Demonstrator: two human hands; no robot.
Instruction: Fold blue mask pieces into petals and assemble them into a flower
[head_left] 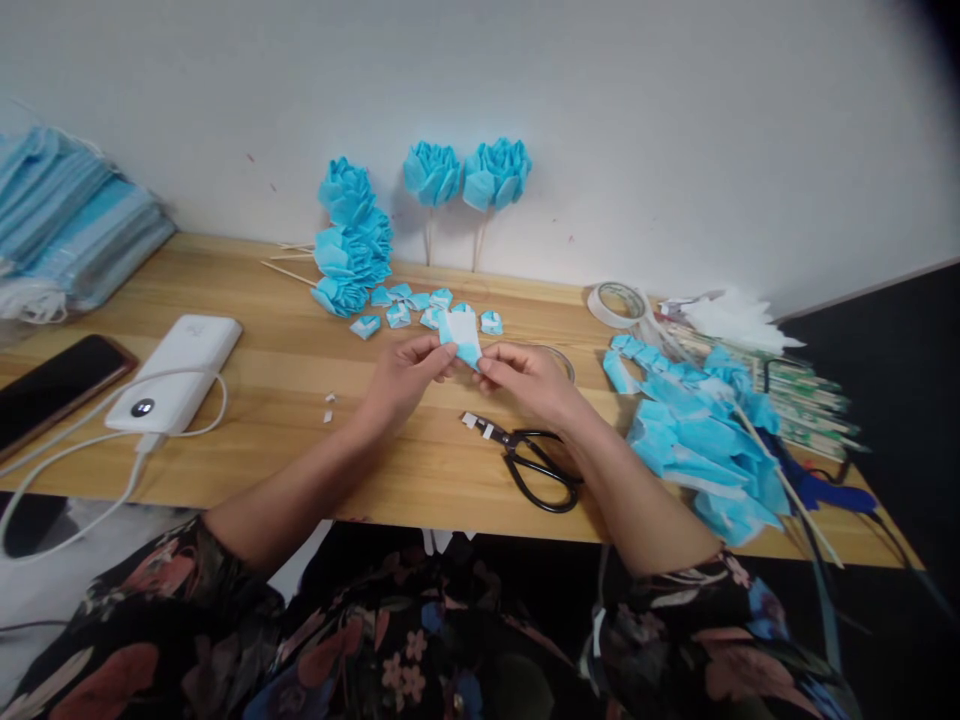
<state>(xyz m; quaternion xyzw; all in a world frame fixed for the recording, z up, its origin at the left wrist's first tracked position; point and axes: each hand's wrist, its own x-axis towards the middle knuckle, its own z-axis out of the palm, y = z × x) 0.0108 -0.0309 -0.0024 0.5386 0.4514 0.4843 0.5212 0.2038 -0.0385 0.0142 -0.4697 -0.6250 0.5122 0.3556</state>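
Note:
Both hands meet over the middle of the wooden table. My left hand and my right hand pinch a small blue-and-white piece of mask fabric between their fingertips, holding it just above the tabletop. Several small folded blue petals lie in a loose row just beyond the hands. Black scissors lie on the table right below my right wrist.
Blue fabric flowers on sticks lean on the wall, two more beside them. A pile of cut blue fabric, sticks and a tape roll lie right. A white power bank, a phone and stacked masks lie left.

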